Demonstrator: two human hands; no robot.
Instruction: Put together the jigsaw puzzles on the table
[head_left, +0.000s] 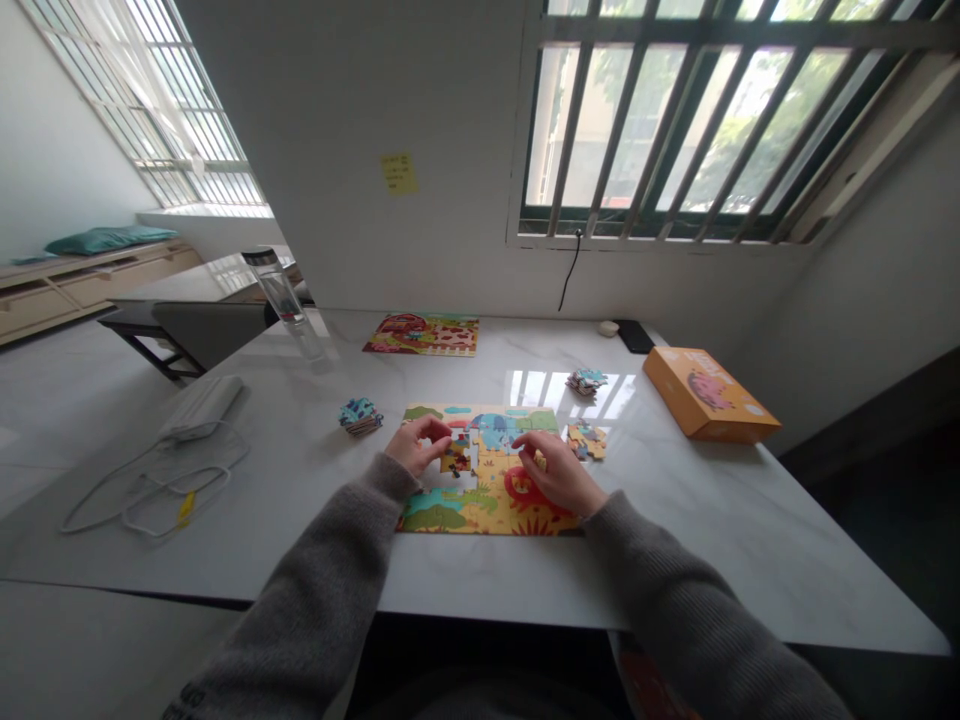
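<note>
A colourful animal jigsaw puzzle (pixel 491 500) lies in front of me, with a gap in its left part where the white table shows. My left hand (pixel 418 445) is at that gap, thumb and fingertips closed on a puzzle piece (pixel 455 458). Over the puzzle's right side rests my right hand (pixel 559 472), its fingers curved and slightly apart, with nothing visible between them. Just right of the puzzle are some loose puzzle pieces (pixel 589 440). Farther back stands a small stack of pieces (pixel 586 382), and another stack (pixel 361 416) sits to the left.
A farm-themed puzzle (pixel 427 335) lies at the back of the table. To the right is an orange box (pixel 709 395), with a black phone (pixel 635 337) behind it. At left are a glass bottle (pixel 276 285) and a white device with a coiled cable (pixel 202 405).
</note>
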